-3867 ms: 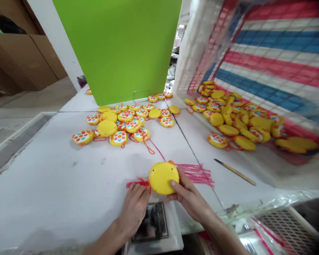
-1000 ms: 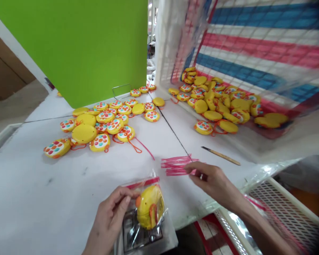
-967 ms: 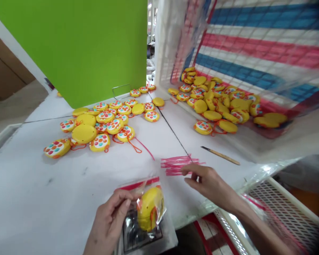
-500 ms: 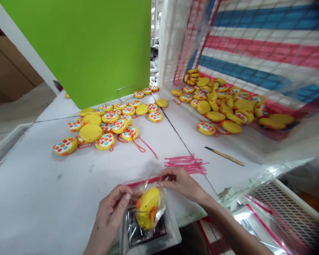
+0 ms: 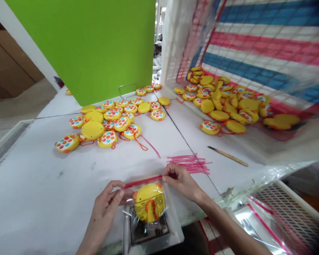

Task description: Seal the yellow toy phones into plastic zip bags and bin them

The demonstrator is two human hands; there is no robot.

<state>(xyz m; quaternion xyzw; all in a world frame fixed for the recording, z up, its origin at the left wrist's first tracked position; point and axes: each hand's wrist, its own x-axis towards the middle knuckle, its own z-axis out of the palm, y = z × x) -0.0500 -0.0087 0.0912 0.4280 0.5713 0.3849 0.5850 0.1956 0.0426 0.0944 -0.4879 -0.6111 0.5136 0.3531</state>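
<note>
A clear zip bag [image 5: 174, 232] with a red closure strip lies at the front edge of the table, over a dark printed rectangle. Inside is a yellow duck-like toy [image 5: 149, 193], its plain back up and an orange cord on it; black print on the bag overlaps it. My left hand [image 5: 107, 202] is closed at the bag's top left corner, with some fingertips hidden behind the film. Thumb and forefinger of my right hand [image 5: 180, 180] pinch the right end of the red strip.
Similar yellow toys [image 5: 93, 130] with coloured dots lie heaped beyond my hands, and more fill a tipped, lined basket [image 5: 257, 148] at right. Pink strips [image 5: 188, 163] and a wooden-handled tool [image 5: 227, 156] lie nearby. A green panel [image 5: 95, 46] stands behind; bags [image 5: 255, 219] sit lower right.
The bag's film has come down flat over the toy, and its red strip is now stretched straight between my hands. The toy sits turned and slightly higher. My left hand has shifted left.
</note>
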